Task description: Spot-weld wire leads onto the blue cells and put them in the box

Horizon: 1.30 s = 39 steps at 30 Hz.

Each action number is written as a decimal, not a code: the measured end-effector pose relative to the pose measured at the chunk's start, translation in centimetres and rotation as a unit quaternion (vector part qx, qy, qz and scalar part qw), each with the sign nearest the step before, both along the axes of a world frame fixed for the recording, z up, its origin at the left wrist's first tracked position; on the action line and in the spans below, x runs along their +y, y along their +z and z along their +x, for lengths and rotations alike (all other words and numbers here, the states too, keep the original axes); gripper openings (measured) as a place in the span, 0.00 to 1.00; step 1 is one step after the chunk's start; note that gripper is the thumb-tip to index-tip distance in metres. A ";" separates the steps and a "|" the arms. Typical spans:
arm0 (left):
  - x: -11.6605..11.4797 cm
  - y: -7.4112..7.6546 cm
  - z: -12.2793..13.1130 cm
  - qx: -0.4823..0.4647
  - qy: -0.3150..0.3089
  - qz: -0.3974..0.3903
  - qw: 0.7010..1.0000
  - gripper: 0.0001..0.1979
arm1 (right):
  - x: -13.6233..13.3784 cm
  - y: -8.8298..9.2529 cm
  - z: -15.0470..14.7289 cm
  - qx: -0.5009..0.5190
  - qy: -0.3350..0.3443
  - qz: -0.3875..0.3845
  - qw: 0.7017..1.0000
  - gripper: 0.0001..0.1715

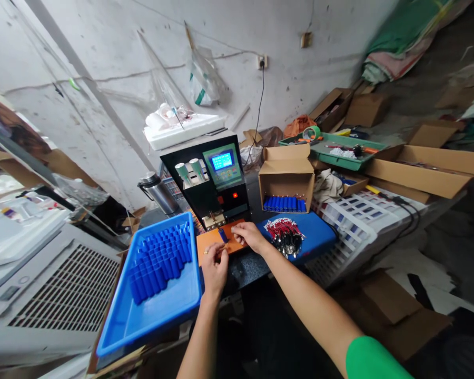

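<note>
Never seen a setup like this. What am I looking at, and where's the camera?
No robot here: just a person's bare hands, seen from a camera worn on the head, looking forward and down. There is only this one view.

The left hand and right hand are at an orange board, with a small blue cylinder between them. What the fingertips pinch is too small to tell.

Behind the board stands a black machine with a lit screen. To the left, a blue tray holds rows of blue cylinders. To the right are a bundle of wires and an open cardboard box with more cylinders.
</note>
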<state>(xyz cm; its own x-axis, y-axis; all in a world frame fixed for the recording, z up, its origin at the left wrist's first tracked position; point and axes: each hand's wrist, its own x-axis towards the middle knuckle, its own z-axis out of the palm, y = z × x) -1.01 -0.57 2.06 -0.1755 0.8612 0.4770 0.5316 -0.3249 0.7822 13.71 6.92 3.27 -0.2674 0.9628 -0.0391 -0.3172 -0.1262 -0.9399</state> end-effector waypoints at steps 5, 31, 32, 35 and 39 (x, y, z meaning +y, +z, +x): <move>0.1 0.2 0.4 0.010 0.000 -0.001 1.000 0.12 | 0.0 0.0 0.1 -0.014 0.003 0.017 1.000 0.20; 0.9 0.6 0.4 0.038 0.024 0.020 0.999 0.09 | -0.7 0.2 0.4 -0.049 0.033 0.079 0.995 0.14; 1.1 0.5 0.3 0.060 0.013 0.023 0.998 0.11 | -0.7 0.3 0.5 -0.034 0.026 0.067 0.997 0.14; 2.0 0.4 0.1 0.124 -0.045 -0.006 0.991 0.17 | -0.5 0.3 0.7 0.008 -0.004 0.043 0.999 0.15; 2.8 -0.1 -0.1 0.148 -0.060 -0.040 0.986 0.24 | -0.4 0.3 0.6 0.032 -0.027 0.025 0.999 0.18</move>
